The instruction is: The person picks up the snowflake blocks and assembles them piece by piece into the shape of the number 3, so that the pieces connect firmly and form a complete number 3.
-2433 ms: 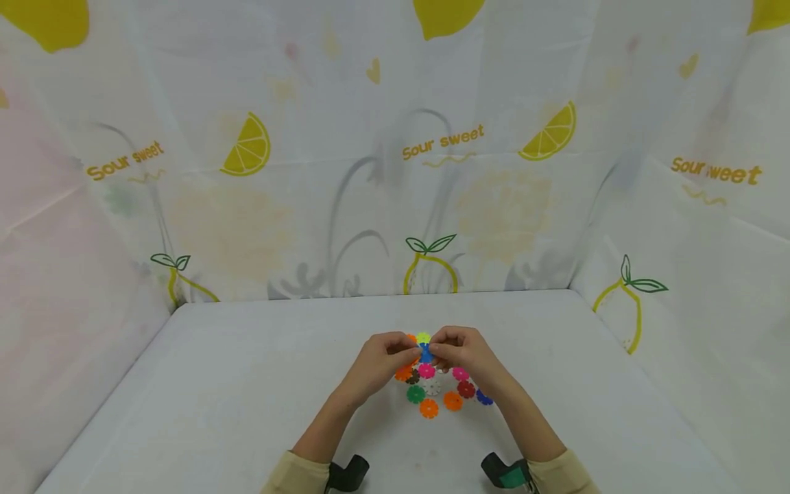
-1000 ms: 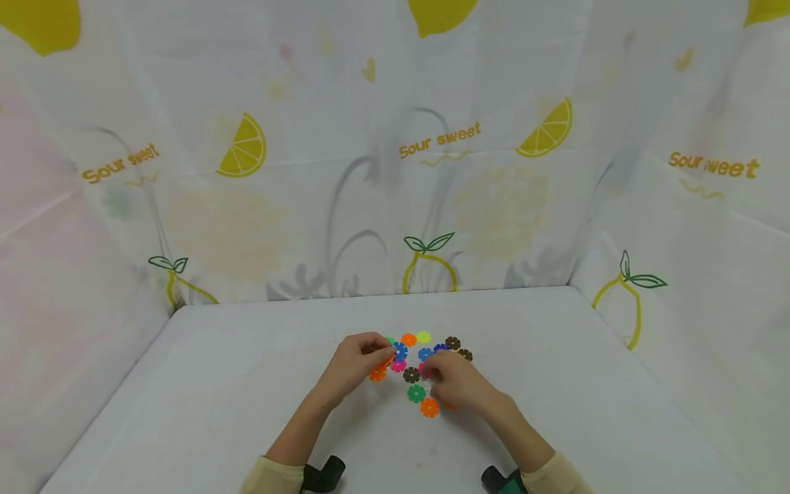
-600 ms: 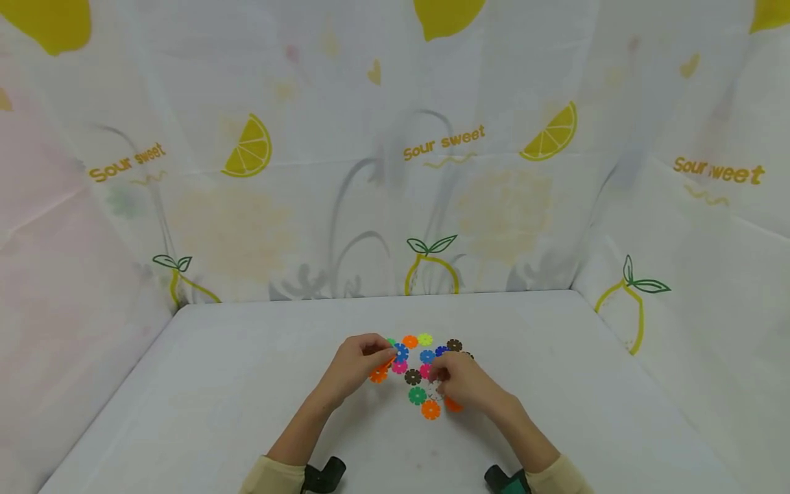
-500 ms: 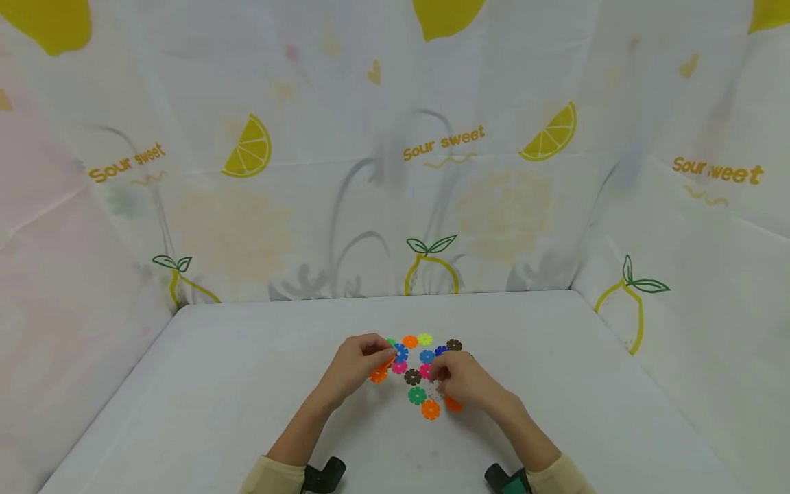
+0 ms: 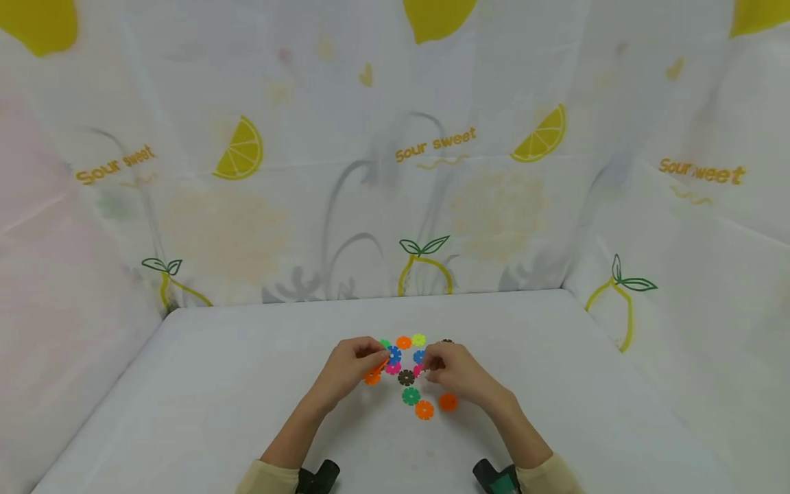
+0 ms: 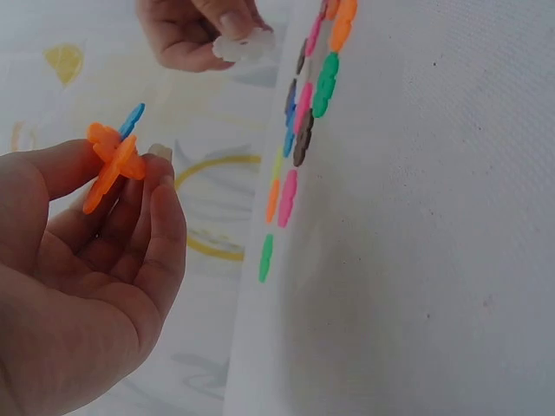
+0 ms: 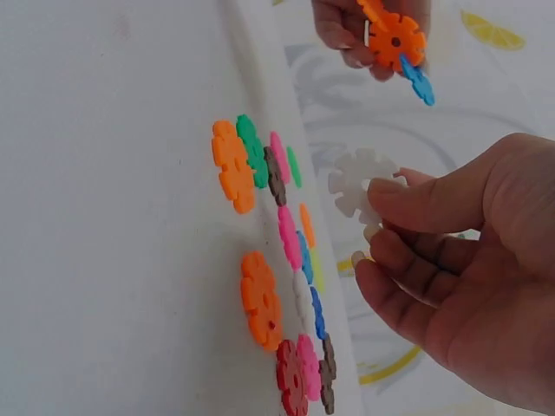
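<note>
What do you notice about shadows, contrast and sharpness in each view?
Head view: soft shadows on the white table below both forearms; left wrist view: a broad soft shadow on the table, lemon-slice print blurrier than the held orange piece; right wrist view: held white disc faint against the pale backdrop.

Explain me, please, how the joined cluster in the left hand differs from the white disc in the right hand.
Colour: the joined cluster is orange and blue, while the white disc is plain white.
Build: the joined cluster has several discs slotted together at angles; the white disc looks like one flat piece.
Hand: the left hand holds the cluster; the right hand pinches the disc.
Shared: notched, flower-like edges.
</note>
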Demonstrator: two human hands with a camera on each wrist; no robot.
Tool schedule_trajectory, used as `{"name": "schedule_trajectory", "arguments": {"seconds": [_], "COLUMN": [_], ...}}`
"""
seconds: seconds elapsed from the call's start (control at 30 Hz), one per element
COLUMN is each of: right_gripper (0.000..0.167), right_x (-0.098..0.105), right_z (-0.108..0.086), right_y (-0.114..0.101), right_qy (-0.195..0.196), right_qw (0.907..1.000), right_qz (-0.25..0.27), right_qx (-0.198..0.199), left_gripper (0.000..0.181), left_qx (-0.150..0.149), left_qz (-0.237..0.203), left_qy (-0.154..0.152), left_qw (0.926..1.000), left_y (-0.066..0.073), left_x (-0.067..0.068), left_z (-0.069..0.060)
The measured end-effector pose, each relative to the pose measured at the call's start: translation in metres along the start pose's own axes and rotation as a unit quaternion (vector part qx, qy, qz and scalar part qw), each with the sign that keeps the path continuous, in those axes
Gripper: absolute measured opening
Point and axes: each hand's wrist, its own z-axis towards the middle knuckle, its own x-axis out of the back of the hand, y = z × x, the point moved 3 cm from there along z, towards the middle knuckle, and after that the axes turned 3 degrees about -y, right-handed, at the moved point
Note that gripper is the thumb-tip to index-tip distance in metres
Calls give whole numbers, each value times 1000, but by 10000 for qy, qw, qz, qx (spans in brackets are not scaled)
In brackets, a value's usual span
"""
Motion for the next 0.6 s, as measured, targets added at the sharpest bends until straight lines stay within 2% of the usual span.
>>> {"name": "schedule_trajectory", "arguments": {"seconds": [0.37,0.6], "right_gripper": [9,7], "right_x": [2,6], "right_z": [6,9], "right_y": [-10,-15], "right_qy": [521,795], "right_qw": [9974,9942], "right_qz": [446,730], "right_qx": [-222,20], "left_gripper": [20,20], "left_qx": [39,43], "left_qz": [-56,-168], "left_qy": [100,220], "left_qw": [9999,9996], "left_y": [-2,3], "left_x": [2,2], "left_z": [-1,-3]}}
